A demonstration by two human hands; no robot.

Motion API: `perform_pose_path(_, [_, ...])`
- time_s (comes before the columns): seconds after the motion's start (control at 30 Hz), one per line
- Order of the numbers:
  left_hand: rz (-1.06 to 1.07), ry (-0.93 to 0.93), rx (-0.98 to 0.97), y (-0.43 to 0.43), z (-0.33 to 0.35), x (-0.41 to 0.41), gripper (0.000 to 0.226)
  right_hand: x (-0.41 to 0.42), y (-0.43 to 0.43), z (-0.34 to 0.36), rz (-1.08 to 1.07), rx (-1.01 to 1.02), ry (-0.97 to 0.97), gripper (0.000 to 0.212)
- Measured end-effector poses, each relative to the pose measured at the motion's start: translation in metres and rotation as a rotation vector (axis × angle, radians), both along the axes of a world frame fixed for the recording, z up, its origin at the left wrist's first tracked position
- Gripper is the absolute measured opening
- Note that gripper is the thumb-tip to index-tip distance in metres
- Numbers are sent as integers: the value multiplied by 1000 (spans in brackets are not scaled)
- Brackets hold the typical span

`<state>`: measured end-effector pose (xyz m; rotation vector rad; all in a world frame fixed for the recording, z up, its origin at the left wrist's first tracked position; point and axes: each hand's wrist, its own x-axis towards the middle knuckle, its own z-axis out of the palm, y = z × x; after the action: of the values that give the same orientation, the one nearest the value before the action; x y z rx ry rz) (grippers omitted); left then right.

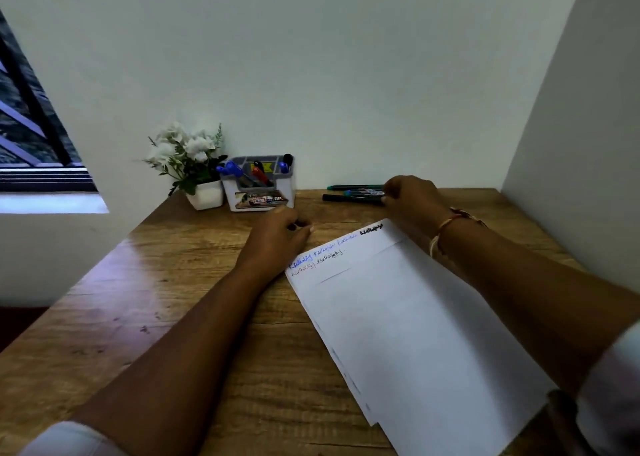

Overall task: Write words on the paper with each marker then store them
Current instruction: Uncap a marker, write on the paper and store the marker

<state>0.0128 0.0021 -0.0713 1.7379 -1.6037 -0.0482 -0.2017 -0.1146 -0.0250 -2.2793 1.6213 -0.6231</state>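
A white paper (408, 317) lies tilted on the wooden desk (173, 299), with blue, red and black words along its top edge. My left hand (280, 234) rests as a loose fist on the desk, at the paper's top left corner. My right hand (412, 196) reaches past the paper's top right corner, with its fingers on the ends of three markers (353, 194) that lie side by side by the wall. Whether it grips one is hidden. A grey and white holder (259, 187) at the back contains several markers.
A white pot with white flowers (194, 164) stands left of the holder. Walls close the desk at the back and on the right. A window (31, 137) is at the far left. A thread bracelet sits on my right wrist.
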Motion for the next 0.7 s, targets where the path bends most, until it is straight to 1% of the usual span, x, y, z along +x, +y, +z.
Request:
perform_pose_path(0.13, [-5, 2, 6, -3, -2, 4, 20, 4, -26, -13, 39, -36, 138, 33])
perform_pose_path(0.27, [-19, -7, -6, -4, -2, 3, 17, 10, -44, -20, 68, -44, 191, 37])
perform_pose_path(0.5, [-24, 8, -4, -6, -2, 2, 16, 9, -54, -23, 76, -81, 315, 30])
perform_pose_path(0.6, [-25, 24, 5, -4, -2, 2, 16, 9, -51, -22, 55, -97, 253, 28])
perform_pose_path(0.7, [-19, 37, -5, -3, 0, 1, 16, 9, -46, -14, 53, -114, 76, 21])
